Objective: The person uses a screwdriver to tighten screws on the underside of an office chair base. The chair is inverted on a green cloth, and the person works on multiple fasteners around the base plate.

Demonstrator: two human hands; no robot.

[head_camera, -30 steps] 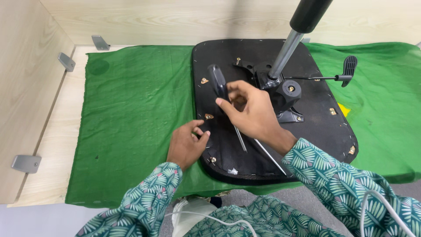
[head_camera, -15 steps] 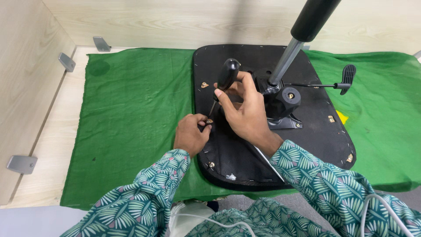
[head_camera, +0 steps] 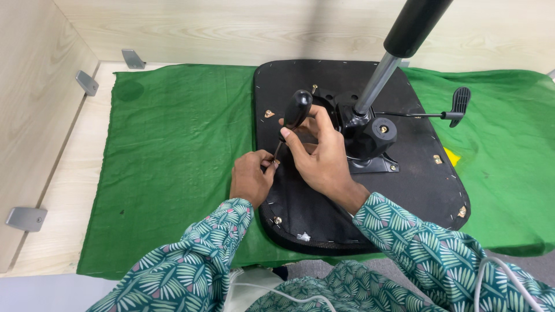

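Note:
A black chair seat base (head_camera: 416, 179) lies upside down on a green cloth (head_camera: 173, 156). My right hand (head_camera: 321, 153) grips the black handle of a screwdriver (head_camera: 293, 115), which stands nearly upright with its tip down at the seat's left edge. My left hand (head_camera: 251, 179) pinches a small screw or the screwdriver tip there, at the seat's left rim. A metal gas-lift column (head_camera: 378, 78) with a black upper sleeve rises from the black mechanism (head_camera: 370, 136) in the seat's middle. A lever with a black paddle (head_camera: 459, 104) sticks out to the right.
Brass-coloured screw fittings (head_camera: 269, 114) dot the seat's rim. The cloth covers a light wooden floor boxed in by wooden walls with grey metal brackets (head_camera: 26, 218). A small yellow piece (head_camera: 450, 156) lies on the cloth right of the seat. A white cable (head_camera: 491, 277) hangs by my right sleeve.
My right hand has raised the screwdriver from lying slanted to nearly upright, tip at the seat's left edge. My left hand stays pinched at that spot.

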